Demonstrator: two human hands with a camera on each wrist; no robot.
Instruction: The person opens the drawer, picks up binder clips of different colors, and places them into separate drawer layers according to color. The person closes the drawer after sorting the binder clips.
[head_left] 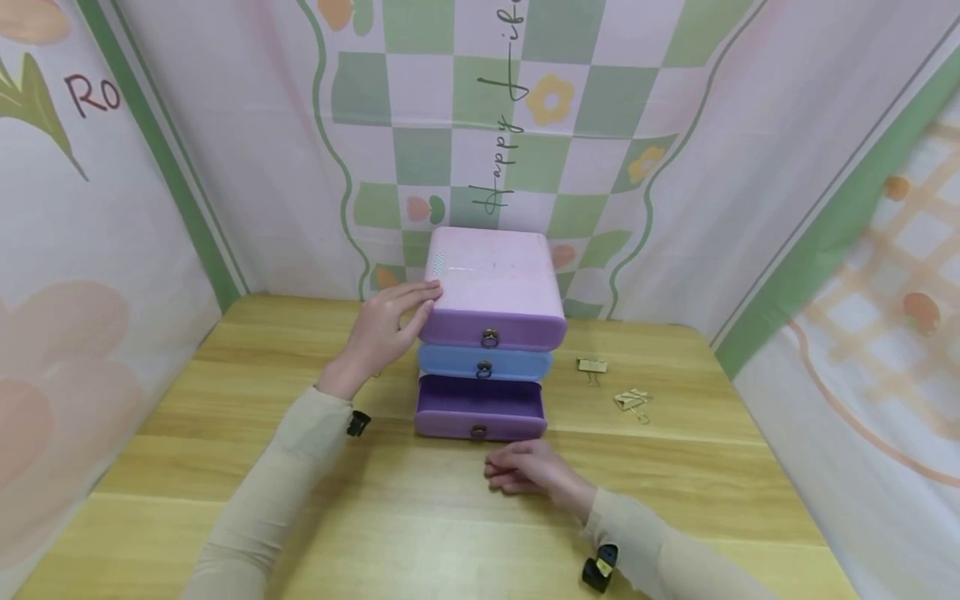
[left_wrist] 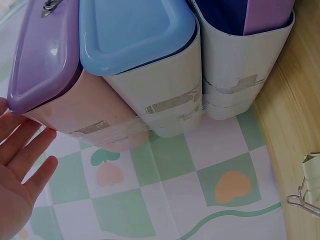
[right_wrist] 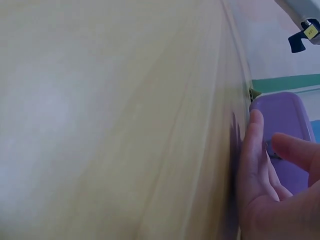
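A small three-drawer organizer [head_left: 491, 267] stands at the back of the table, its top pink. Its top drawer [head_left: 450, 330] has a purple front and its middle drawer [head_left: 450, 362] a blue one; both are pushed in. The purple bottom drawer [head_left: 442, 423] is pulled out, with its dark inside showing. My left hand [head_left: 386, 329] touches the organizer's upper left edge with straight fingers; the left wrist view shows its fingertips at the top drawer's corner. In front of the bottom drawer, my right hand [head_left: 532, 471] holds nothing, thumb and fingers apart near the ring pull [right_wrist: 272, 150].
Two gold binder clips, one nearer the organizer [head_left: 592, 365] and one farther right [head_left: 632, 402], lie on the wooden table [head_left: 420, 533]. Another binder clip [left_wrist: 311, 182] lies on the organizer's left side. A checkered printed cloth [head_left: 480, 100] hangs right behind.
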